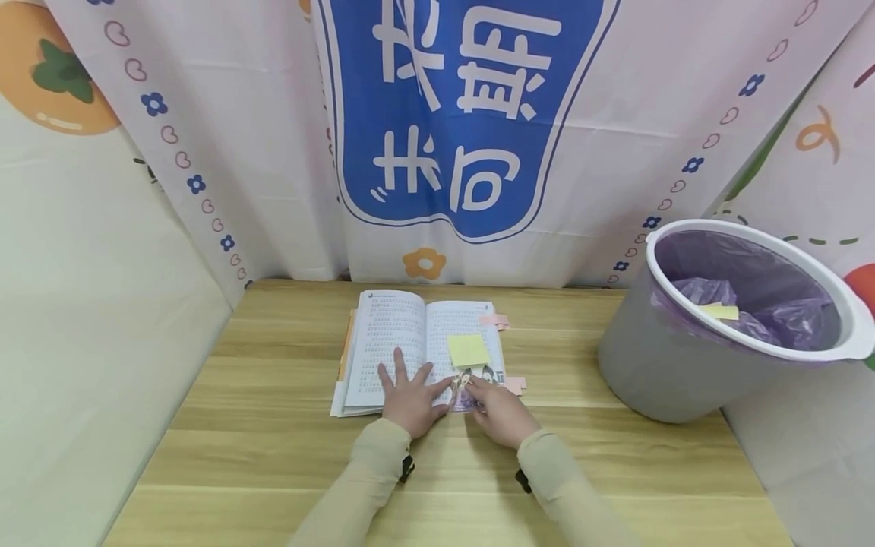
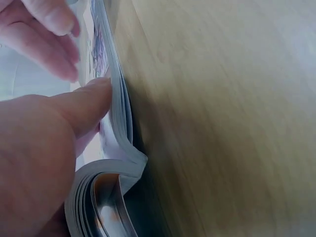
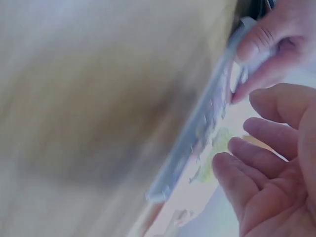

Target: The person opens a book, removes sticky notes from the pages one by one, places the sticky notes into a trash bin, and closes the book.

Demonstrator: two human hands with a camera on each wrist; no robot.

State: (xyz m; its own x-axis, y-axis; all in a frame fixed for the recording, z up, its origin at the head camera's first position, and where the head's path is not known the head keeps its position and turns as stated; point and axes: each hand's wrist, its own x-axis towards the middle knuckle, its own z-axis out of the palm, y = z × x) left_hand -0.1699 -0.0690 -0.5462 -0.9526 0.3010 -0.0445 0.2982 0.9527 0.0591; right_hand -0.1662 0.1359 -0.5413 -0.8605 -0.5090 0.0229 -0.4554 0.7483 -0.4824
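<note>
An open book (image 1: 390,327) with printed text lies on the table. My left hand (image 1: 410,401) presses on its lower part with fingers spread, the thumb toward the right page. In the left wrist view the left thumb (image 2: 89,103) lies at the book's lower edge. Over the coloured picture (image 1: 461,403) at the bottom of the right page is my right hand (image 1: 502,412), its fingers loosely bent in the right wrist view and holding nothing. A yellow sticky note (image 1: 468,350) lies on the right page, just above the picture.
Pink tabs (image 1: 495,320) stick out from the book's right side. A grey bin (image 1: 656,357) with a white rim and a purple liner stands at the right of the wooden table (image 1: 273,463); a yellow slip (image 1: 721,311) lies inside it. A printed curtain (image 1: 287,190) hangs behind.
</note>
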